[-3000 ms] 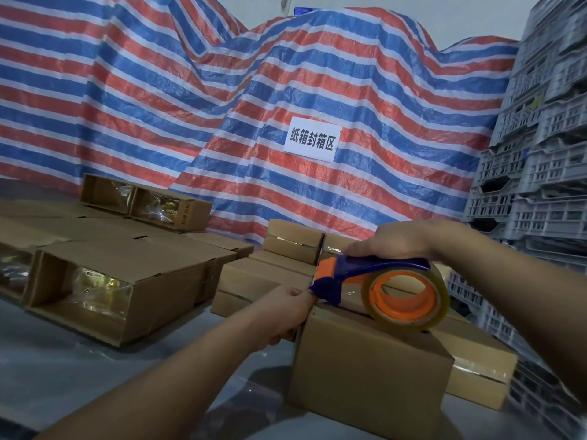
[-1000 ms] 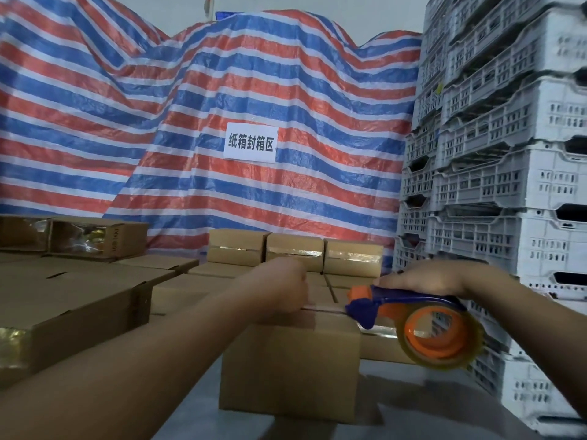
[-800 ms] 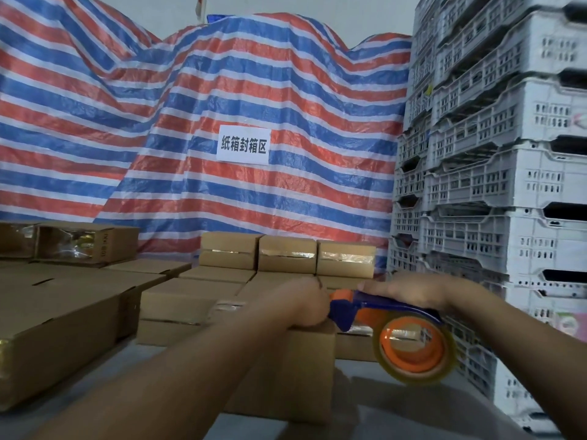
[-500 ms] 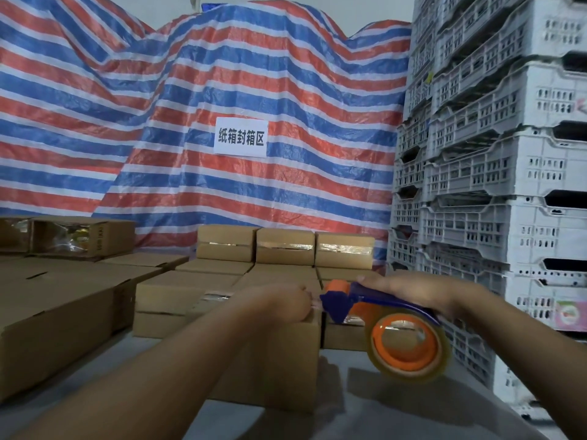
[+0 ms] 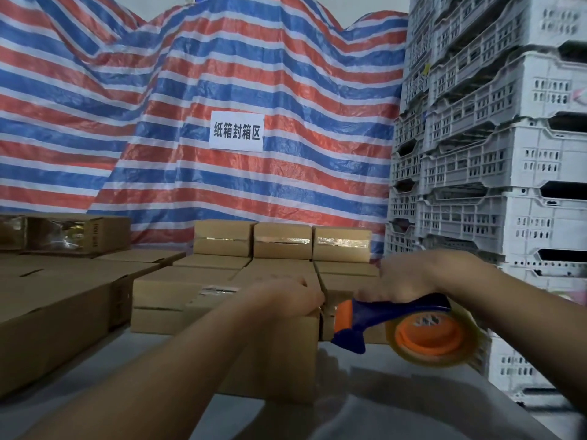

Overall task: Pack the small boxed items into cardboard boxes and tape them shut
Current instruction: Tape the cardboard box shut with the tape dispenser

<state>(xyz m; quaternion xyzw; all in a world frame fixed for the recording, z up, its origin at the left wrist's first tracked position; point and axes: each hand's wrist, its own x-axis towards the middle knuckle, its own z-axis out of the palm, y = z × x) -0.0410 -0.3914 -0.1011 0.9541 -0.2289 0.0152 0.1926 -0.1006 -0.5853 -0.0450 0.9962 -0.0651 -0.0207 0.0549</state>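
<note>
- The person is working at a grey surface (image 5: 95,404), with the box (image 5: 279,354) being sealed standing nearest, between the two forearms, where both hands can reach its top.
- The left hand (image 5: 286,296) is pressing down on the box's top right corner, fingers bent over the edge; this is probably pinning the tape end and bracing the box against the pull. Whether it is pinching the tape itself cannot be told.
- The right hand (image 5: 409,281) is wrapping its grip fully round the blue handle of the dispenser (image 5: 400,322), fingers curled tight, with the orange-cored roll hanging just right of the box.
- The dispenser's head is lying close against the box's right edge, so the tape is likely being carried down over the side or cut there.
- Behind it, sealed boxes (image 5: 282,241) are sitting in neat rows and tiers, tape strips facing forward, apparently stacked away as finished work.
- To the left, larger cartons (image 5: 57,300) are lying on their sides, one open carton (image 5: 63,233) showing clear-wrapped contents.
- Farthest back, a striped tarp (image 5: 190,90) is carrying a white sign (image 5: 236,131), and grey crates (image 5: 492,154) are towering at the right.
</note>
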